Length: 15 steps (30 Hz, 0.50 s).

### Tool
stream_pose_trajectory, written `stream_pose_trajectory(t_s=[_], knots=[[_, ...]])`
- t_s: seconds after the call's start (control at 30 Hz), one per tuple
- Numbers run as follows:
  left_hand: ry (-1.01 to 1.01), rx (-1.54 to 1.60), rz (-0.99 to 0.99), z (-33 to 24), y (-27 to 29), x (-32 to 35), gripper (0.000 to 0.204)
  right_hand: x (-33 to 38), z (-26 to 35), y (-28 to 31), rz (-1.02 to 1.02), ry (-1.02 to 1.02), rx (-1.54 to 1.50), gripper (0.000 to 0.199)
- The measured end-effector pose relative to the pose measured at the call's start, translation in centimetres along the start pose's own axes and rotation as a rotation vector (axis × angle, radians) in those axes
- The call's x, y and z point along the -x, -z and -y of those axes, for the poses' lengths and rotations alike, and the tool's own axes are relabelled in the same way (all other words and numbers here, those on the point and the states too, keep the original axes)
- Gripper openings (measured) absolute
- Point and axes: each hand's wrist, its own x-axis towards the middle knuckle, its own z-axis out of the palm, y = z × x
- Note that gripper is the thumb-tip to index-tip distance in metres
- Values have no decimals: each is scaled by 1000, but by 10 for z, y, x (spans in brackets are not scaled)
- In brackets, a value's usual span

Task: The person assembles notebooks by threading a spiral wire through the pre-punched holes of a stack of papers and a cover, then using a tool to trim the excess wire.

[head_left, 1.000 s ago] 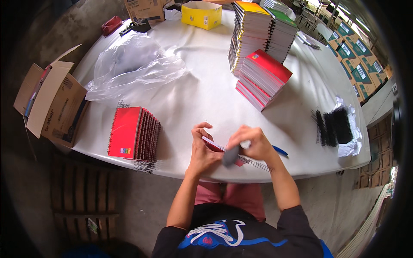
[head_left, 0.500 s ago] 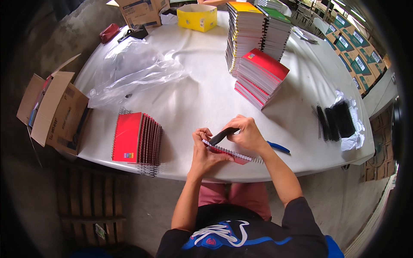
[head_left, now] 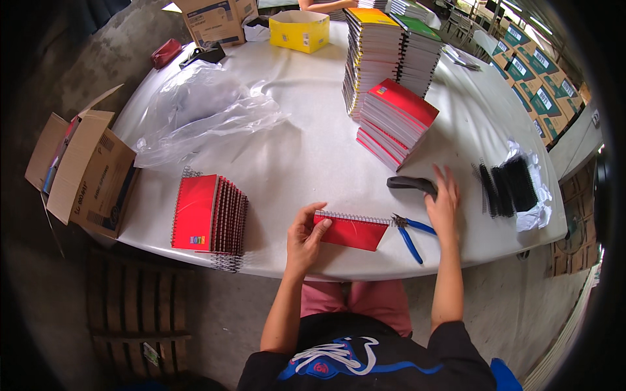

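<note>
A red spiral notebook (head_left: 352, 232) lies at the near edge of the table, its wire coil along the far side. My left hand (head_left: 305, 234) grips its left end, thumb on the cover and fingers behind. To the right, my right hand (head_left: 445, 199) has its fingers stretched apart, beside one end of a black curved hand tool (head_left: 411, 184) lying on the table. The thumb is close to that end; whether it touches cannot be made out. Between the hands are blue-handled pliers (head_left: 411, 241), jaws by the notebook's coil.
Red spiral notebooks (head_left: 195, 212) stand stacked at left. Unbound red-covered books (head_left: 398, 120) and taller yellow and green stacks (head_left: 372, 58) are beyond. Black coils (head_left: 515, 186) lie at right. Clear plastic (head_left: 202, 111), an open carton (head_left: 98, 173) and a yellow box (head_left: 300, 31) border the table.
My right hand has moved right, away from the notebook, and the black tool now lies on the table. The notebook has tipped flatter in my left hand. The pliers are now in fuller view.
</note>
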Motion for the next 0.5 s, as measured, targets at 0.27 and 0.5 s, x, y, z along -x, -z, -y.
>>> stream_pose_trajectory(t_s=[0.27, 0.5], knots=[[-309, -10, -167, 4, -11, 1, 15, 100, 37, 23, 175, 89, 157, 46], [-566, -392, -268, -9, -21, 11, 23, 81, 109, 70, 201, 198, -430, 36]])
